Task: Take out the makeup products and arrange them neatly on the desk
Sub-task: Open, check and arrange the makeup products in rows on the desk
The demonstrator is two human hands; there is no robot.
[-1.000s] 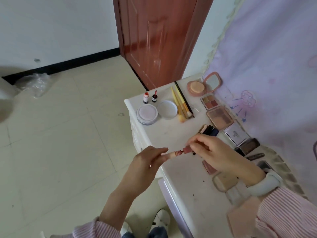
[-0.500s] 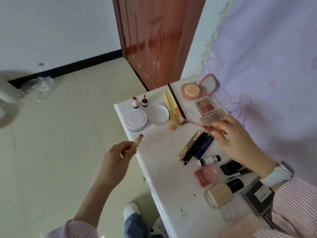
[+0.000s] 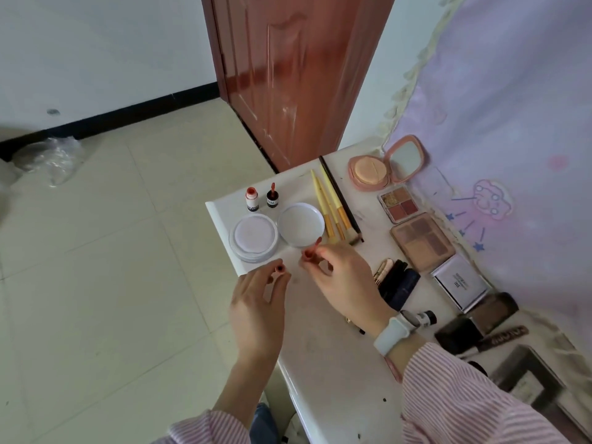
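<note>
Seen from the head camera: left hand (image 3: 256,302) pinching a small lip-tint tube (image 3: 280,270) upright, mouth up, right hand (image 3: 341,277) pinching its red-tipped applicator wand (image 3: 312,249) just beside, apparently kept apart for standing open like the two little bottles (image 3: 262,197) at the far end. Palettes (image 3: 423,241) and yellow brushes (image 3: 330,205) ranked along the counter (image 3: 336,379); bare room toward the near edge, a drop to the floor just left of the tube.
</note>
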